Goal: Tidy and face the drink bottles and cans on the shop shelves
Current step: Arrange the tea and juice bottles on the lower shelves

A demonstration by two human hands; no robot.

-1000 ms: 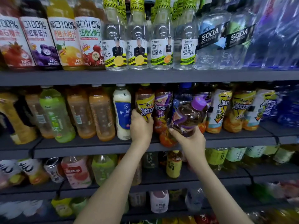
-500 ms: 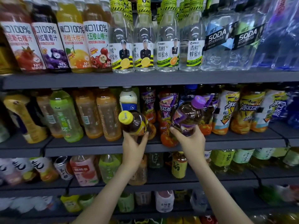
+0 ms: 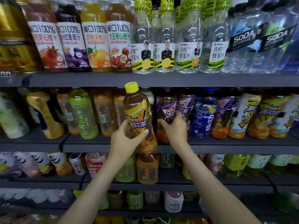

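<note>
Yellow-capped tea bottle (image 3: 137, 110) is hanging almost upright, leaning slightly, just in front of the middle shelf (image 3: 226, 145), with its base overlapping that shelf's front edge. The left hand (image 3: 124, 141) is gripping it low on the label, thumb lying across the front and fingers curling round the far side. On the same shelf, at its front row, the right hand (image 3: 174, 128) is wrapping its fingers round a purple-labelled bottle (image 3: 166, 104) that is standing there, and a blue bottle (image 3: 203, 117) is standing further along the shelf toward its right end.
</note>
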